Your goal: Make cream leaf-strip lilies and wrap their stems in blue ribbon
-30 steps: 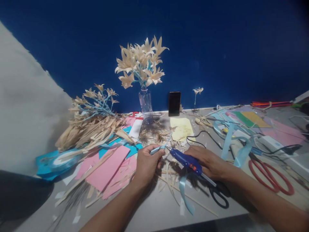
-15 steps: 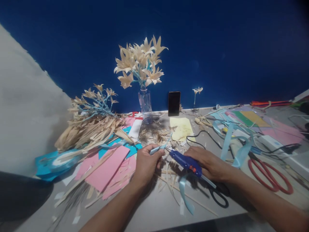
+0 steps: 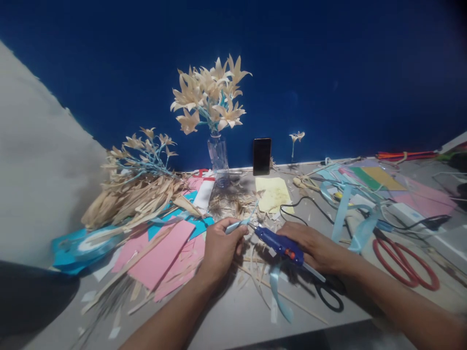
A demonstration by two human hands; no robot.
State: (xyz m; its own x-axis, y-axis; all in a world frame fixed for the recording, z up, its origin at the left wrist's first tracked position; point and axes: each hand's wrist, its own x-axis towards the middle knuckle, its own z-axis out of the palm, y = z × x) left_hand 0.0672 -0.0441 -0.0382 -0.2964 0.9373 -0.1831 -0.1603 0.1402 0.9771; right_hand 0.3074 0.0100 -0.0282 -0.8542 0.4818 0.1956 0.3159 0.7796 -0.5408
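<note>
Room: a deep blue wall (image 3: 328,73) stood behind the work area; a pale wall (image 3: 32,170) ran along the left.
Surface: a grey surface (image 3: 233,316), littered with paper offcuts and dried-leaf trimmings.
Left hand: the left hand (image 3: 221,248) lay near the middle of the surface, its fingers closed around a pale blue wrapped stem (image 3: 239,223).
Right hand: the right hand (image 3: 314,245) was clamped on a blue glue gun (image 3: 279,244), fingers folded over its body.
Glue gun: tilted, its nozzle touching or just beside the stem's end; which could not be told. It was held just above the surface, at centre.
Ribbon: a light blue ribbon strip (image 3: 277,291) curled under the gun.
Black scissors: black scissors (image 3: 330,294) lay partly beneath the right wrist.
Red scissors: red scissors (image 3: 404,262) lay well to the right.
Vase: a clear bottle (image 3: 219,160) by the wall held cream leaf flowers (image 3: 207,97) on blue stems.
Phone: a dark phone (image 3: 261,156) leaned upright against the wall, just right of the bottle.
Leaf pile: dried leaves (image 3: 134,194) and finished flower sprays heaped at left.
Paper: pink sheets (image 3: 160,253) beside the left hand; a yellow sheet (image 3: 273,194) behind the hands; coloured sheets (image 3: 379,180) far right.
Cable: a black cable (image 3: 310,204) crossed the surface behind the right hand.
</note>
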